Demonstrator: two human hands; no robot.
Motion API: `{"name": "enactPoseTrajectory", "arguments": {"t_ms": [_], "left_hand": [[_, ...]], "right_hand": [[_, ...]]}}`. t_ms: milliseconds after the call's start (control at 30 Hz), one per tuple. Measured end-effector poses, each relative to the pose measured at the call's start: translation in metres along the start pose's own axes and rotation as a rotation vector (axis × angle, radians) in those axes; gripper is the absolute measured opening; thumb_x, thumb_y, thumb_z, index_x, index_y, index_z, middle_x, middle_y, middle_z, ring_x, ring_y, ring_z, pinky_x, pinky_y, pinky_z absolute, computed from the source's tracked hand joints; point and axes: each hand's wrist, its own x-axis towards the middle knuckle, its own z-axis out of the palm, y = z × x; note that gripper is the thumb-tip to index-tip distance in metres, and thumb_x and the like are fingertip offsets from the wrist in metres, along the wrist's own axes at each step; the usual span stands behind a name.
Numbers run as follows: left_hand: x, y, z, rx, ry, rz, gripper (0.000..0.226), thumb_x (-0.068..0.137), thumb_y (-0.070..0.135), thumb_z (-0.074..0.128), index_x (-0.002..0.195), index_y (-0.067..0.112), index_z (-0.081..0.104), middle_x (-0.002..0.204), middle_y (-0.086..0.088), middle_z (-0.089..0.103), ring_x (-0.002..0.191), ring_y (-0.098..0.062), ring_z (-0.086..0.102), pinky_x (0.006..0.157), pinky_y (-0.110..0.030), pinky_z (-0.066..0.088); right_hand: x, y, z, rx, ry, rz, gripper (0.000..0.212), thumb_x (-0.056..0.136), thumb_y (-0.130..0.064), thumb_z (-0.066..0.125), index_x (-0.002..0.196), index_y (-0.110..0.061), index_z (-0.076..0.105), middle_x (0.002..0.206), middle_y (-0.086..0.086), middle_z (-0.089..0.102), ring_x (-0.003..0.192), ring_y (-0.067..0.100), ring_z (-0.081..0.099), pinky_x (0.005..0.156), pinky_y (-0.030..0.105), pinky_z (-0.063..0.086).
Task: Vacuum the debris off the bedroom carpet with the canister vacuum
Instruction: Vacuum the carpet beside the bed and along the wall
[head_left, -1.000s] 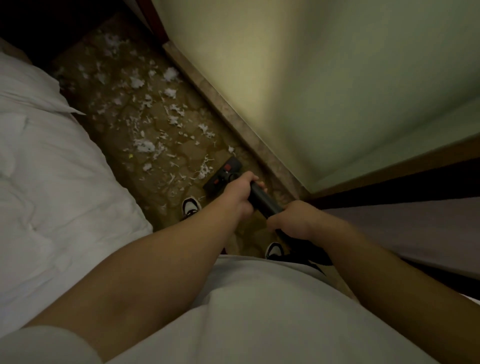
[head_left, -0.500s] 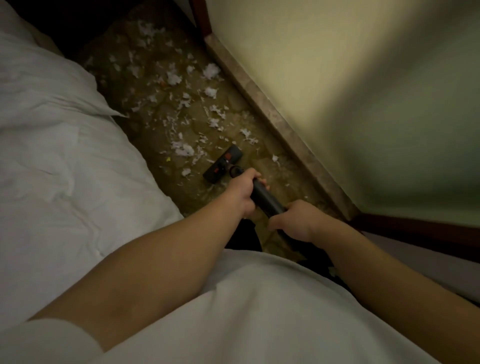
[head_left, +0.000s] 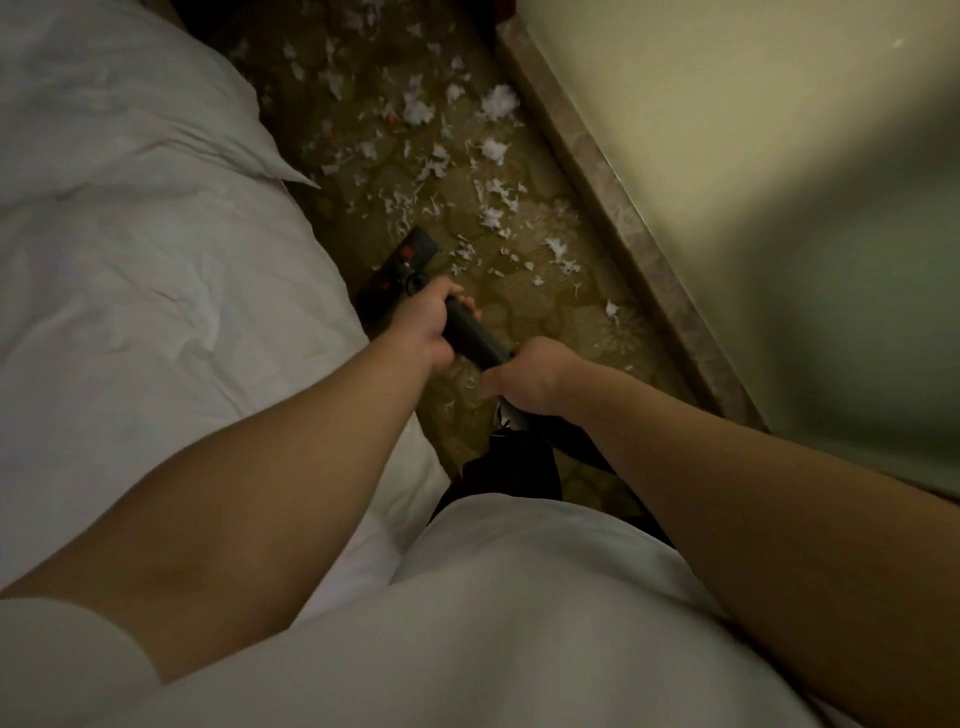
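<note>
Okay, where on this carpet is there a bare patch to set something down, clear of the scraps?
Barest carpet lies between the wand and the baseboard, just ahead of the right hand, with only a few flecks. Ahead of the vacuum head, white scraps crowd the floor from bed to baseboard.

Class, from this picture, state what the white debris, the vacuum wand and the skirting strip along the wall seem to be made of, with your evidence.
White debris: thin, torn, crumpled scraps, probably paper or tissue.
Vacuum wand: smooth, dark, matt tube, plastic or coated metal; undecidable.
Skirting strip: mottled, veined beige-brown surface, likely polished stone or an imitation.
</note>
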Motion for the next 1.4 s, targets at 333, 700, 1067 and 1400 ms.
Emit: {"name": "enactPoseTrajectory", "arguments": {"t_ms": [333,700,1067,1400], "left_hand": [[-0.019,-0.039,-0.018,-0.054,0.008,-0.042,0.01,0.094,0.009,0.06,0.086,0.01,0.054,0.068,-0.004,0.052,0.061,-0.017,0.052,0.066,-0.036,0.054],[-0.054,-0.159,0.003,-0.07,-0.012,-0.119,0.015,0.093,0.009,0.06,0.08,0.01,0.052,0.064,-0.003,0.051,0.061,-0.017,0.05,0.07,-0.036,0.052],[-0.102,-0.319,0.093,0.103,-0.09,-0.124,0.016,0.093,0.01,0.06,0.08,0.01,0.052,0.061,-0.003,0.053,0.061,-0.018,0.052,0.065,-0.035,0.053],[-0.144,-0.446,0.18,0.501,-0.272,-0.239,0.012,0.095,0.018,0.059,0.085,0.012,0.055,0.065,-0.002,0.056,0.065,-0.017,0.055,0.067,-0.035,0.053]], "right_hand": [[-0.02,0.027,0.012,-0.047,-0.096,-0.005,0.03,0.089,-0.031,0.075,0.104,-0.005,0.069,0.093,0.015,0.08,0.082,0.027,0.079,0.087,0.044,0.065],[-0.07,0.141,0.017,-0.093,-0.061,0.025,0.035,0.085,-0.033,0.08,0.107,-0.007,0.069,0.088,0.009,0.076,0.071,0.024,0.074,0.063,0.032,0.06],[-0.154,0.318,-0.002,0.128,0.061,0.107,0.031,0.082,-0.027,0.08,0.1,-0.003,0.074,0.082,0.015,0.079,0.066,0.028,0.077,0.07,0.038,0.065],[-0.226,0.459,-0.004,0.447,0.161,0.237,0.031,0.077,-0.032,0.079,0.093,-0.006,0.078,0.075,0.013,0.079,0.07,0.032,0.078,0.075,0.048,0.065]]}}
